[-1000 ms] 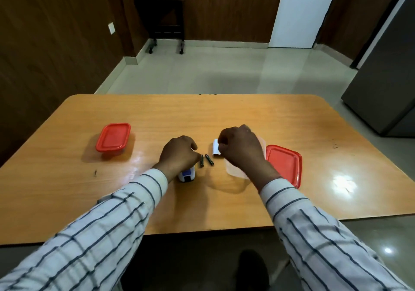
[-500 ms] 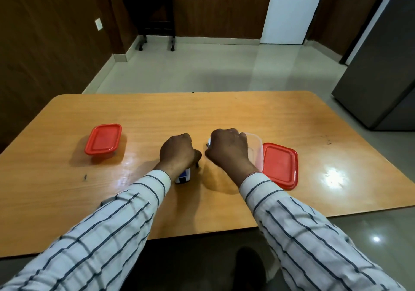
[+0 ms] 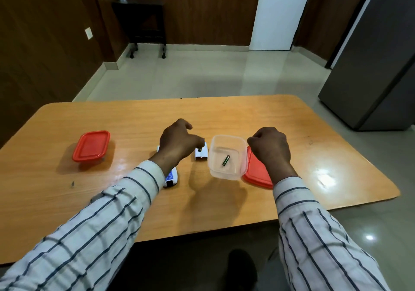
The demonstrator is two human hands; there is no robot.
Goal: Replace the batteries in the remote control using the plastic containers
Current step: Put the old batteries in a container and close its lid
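An open clear plastic container point(image 3: 241, 167) stands mid-table with one dark green battery point(image 3: 226, 160) lying in it. Its red lid point(image 3: 256, 173) lies flat against its right side. My right hand point(image 3: 270, 148) is curled into a fist at the container's right rim, nothing visible in it. My left hand point(image 3: 178, 141) pinches a second small battery point(image 3: 199, 149) just over the white battery cover point(image 3: 200, 157), left of the container. The white remote control point(image 3: 171, 178) lies partly hidden under my left wrist.
A second container, closed with a red lid point(image 3: 91, 146), sits at the table's left. The wooden table point(image 3: 314, 144) ends close in front of me. A grey cabinet point(image 3: 370, 66) stands to the right on the tiled floor.
My right hand moved from the table's middle to the container's right side, and one battery now lies inside the container. My left hand reached right to the other battery by the cover.
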